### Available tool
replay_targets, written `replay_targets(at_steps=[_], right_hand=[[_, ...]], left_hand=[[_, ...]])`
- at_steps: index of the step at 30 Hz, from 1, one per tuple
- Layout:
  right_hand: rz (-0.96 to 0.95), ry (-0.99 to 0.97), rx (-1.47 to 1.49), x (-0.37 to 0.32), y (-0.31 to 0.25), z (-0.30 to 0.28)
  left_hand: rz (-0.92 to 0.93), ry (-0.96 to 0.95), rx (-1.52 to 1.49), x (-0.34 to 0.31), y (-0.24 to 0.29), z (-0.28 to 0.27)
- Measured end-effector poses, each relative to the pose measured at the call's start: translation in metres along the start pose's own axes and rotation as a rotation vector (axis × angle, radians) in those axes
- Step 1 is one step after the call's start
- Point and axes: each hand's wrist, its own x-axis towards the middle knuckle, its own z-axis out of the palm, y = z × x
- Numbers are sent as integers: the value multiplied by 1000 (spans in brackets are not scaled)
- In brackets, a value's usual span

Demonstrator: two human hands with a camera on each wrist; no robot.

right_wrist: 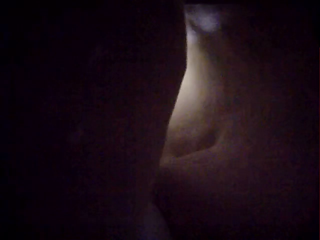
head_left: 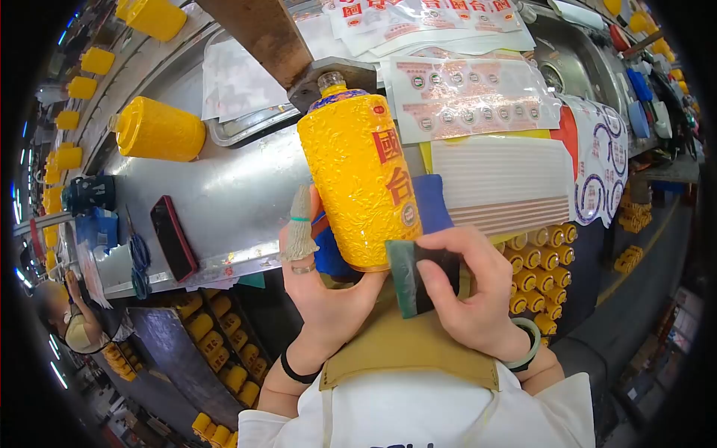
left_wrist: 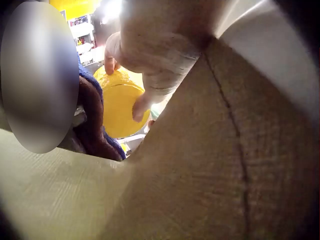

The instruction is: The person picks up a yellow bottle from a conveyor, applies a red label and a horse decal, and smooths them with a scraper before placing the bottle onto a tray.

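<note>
The right hand (head_left: 467, 287) is pinching a dark pad (head_left: 418, 276) (probably a wiping cloth) against the base of the yellow liquor bottle (head_left: 362, 179). The left hand (head_left: 328, 291) is gripping that bottle beside it, fingers curled. Wiping seems underway, and the next pass is calling for a steady turn.

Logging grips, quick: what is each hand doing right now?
Left hand: grips the yellow bottle near its base.
Right hand: pinches a dark pad beside the bottle's base.

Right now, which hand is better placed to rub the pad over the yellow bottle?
Likely the right hand: its fingers pinch the dark pad against the yellow bottle, which the left hand grips.
</note>
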Motion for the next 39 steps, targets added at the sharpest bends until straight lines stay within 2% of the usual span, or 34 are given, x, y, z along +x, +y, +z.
replay_targets(at_steps=[3,5,8,10,11,13,14,15,17,18,19,21,23,25,27,29,31,33,35,37,39], right_hand=[[76,108,-16,-1,18,-1],[-34,66,-255,11,27,-14],[-124,73,-323,33,12,-25],[-280,-108,-182,47,-5,-27],[-285,-110,-179,53,-6,-24],[-468,-388,-218,68,-8,-18],[-522,-270,-216,76,2,-10],[-530,-276,-217,84,7,-10],[-879,34,-382,96,15,-15],[-971,-22,-480,91,7,-23],[-975,-24,-478,79,8,-19],[-1073,-220,-304,54,14,-7],[-1007,-257,-290,44,5,-8],[-941,-293,-273,48,-3,-11],[-933,-96,-504,64,-5,-17],[-962,-129,-491,57,4,-13],[-996,-295,-325,40,-1,-9],[-948,-294,-338,49,0,-8],[-756,-130,-405,73,10,-9],[-804,-85,-392,84,10,-19],[-960,-134,-502,77,10,-22]], left_hand=[[-15,-23,22,1,-1,-5],[-55,-74,22,0,-2,-8],[-70,-88,-65,-1,-9,-9],[-109,-108,-111,-1,-9,-11],[-143,-125,-166,-1,-9,-11],[-146,-102,-205,-1,-9,-9],[-153,-85,-249,-1,-9,-9],[-152,-75,-250,-1,-9,-10],[-135,-147,-171,0,-9,-14],[-137,-139,-169,0,-10,-14],[-137,-129,-174,0,-11,-13],[-137,-123,-182,0,-12,-11],[-147,-76,-269,-1,-12,-7],[-125,-83,-233,-2,-14,-7],[-103,-88,-197,-3,-16,-6],[-126,-66,-251,-4,-17,-4],[-152,-35,-245,-8,-19,-3],[-116,-56,-181,-11,-23,-4],[-90,-74,-154,-11,-24,-4],[-69,-77,-123,-11,-26,-6],[-30,-99,-51,-10,-29,-10]])
